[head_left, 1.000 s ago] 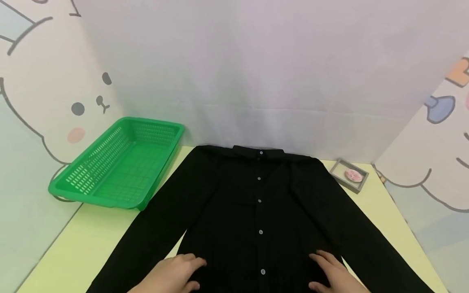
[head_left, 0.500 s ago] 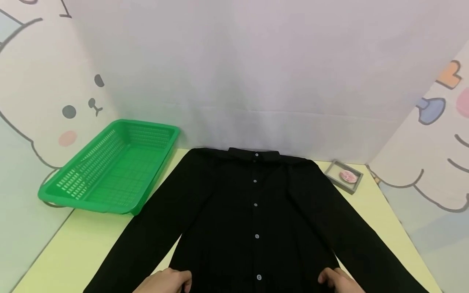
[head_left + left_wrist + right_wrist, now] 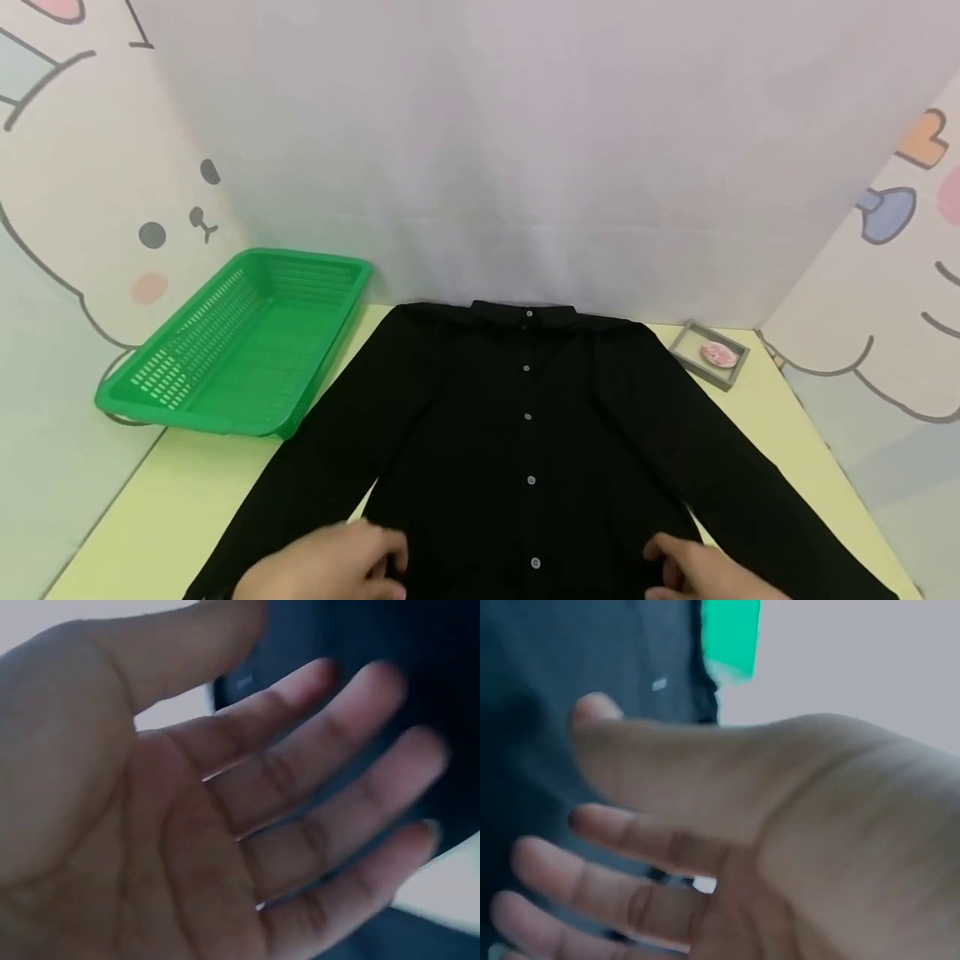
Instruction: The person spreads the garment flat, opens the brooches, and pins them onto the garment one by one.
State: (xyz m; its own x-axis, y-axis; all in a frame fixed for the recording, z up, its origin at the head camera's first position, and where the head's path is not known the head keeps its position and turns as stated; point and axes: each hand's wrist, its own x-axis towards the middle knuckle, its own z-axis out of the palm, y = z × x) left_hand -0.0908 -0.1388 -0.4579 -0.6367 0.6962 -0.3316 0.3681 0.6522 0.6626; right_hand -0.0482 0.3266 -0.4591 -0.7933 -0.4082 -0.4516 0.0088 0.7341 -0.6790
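Observation:
A black button-up shirt (image 3: 480, 433) lies face up in the head view, collar toward the back wall and sleeves spread to both sides. My left hand (image 3: 326, 562) is over its left edge, near the gap beside the sleeve. In the left wrist view the fingers (image 3: 352, 795) are spread and loosely bent, with nothing in the palm. Over the shirt's right side is my right hand (image 3: 705, 571). Its thumb (image 3: 652, 761) and relaxed fingers stand apart in the right wrist view, holding nothing. The shirt's hem lies outside the head view.
A green plastic basket (image 3: 330, 375) stands at the back left, close to the left sleeve. At the back right, a small grey tray (image 3: 723, 383) holds a pink oval piece (image 3: 720, 354). The pale yellow table (image 3: 150, 492) meets white walls behind and patterned walls at both sides.
Both hands dipped toward the near edge with fingers curled half a second ago. Now they are slightly farther forward again, fingers looser. Shirt, basket and tray lie as before.

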